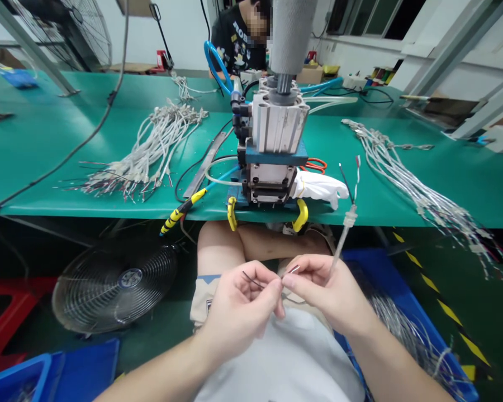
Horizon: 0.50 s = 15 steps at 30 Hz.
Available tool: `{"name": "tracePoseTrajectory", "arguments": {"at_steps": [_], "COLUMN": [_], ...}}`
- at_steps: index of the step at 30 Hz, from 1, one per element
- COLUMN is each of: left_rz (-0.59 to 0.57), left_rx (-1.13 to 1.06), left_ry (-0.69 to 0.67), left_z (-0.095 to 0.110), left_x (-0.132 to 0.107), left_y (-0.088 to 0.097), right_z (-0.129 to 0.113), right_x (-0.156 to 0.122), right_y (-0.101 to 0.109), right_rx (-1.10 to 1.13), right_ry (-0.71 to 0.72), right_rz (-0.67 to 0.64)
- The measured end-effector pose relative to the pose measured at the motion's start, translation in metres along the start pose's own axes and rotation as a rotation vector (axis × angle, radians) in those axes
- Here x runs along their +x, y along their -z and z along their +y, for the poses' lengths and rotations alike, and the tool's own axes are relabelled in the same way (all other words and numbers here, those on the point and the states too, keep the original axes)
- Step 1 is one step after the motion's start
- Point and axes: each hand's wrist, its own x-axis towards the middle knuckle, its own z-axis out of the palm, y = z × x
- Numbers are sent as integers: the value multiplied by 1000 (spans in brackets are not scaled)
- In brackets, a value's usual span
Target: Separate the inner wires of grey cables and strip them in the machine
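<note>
Both of my hands meet over my lap, below the front edge of the green bench. My left hand [251, 296] pinches thin dark wires, one end poking out past its fingers. Between thumb and fingers of my right hand [318, 285] are wire ends from a white cable [341, 243]. That cable rises out of the right hand, with a clear connector piece [350, 216] and stripped wires at its upper end. The exact spot where the fingertips meet is partly hidden. In front stands a pneumatic machine [274, 151] with yellow clamp handles at its base.
Bundles of white cables [151, 145] lie left on the green bench [50, 151]; another cable bundle [419, 184] hangs over its right edge. A floor fan [117, 285] sits below left. A blue bin [406, 279] of cables is at right. Across the bench sits a person [238, 42].
</note>
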Motion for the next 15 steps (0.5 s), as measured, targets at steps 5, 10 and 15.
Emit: {"name": "tracePoseTrajectory", "arguments": {"at_steps": [5,10,15], "left_rz": [9,-12,-25], "left_rx": [-55,-126,-158], "left_ry": [-11,-16,-16], "left_z": [-3,-4,-6], "left_x": [0,0,1], "left_y": [-1,0,1], "right_z": [6,7,5], "right_x": [1,0,1], "right_y": [-7,-7,-8], "right_rx": [108,110,159], "right_ry": [31,111,87], "right_rz": [30,45,13]}}
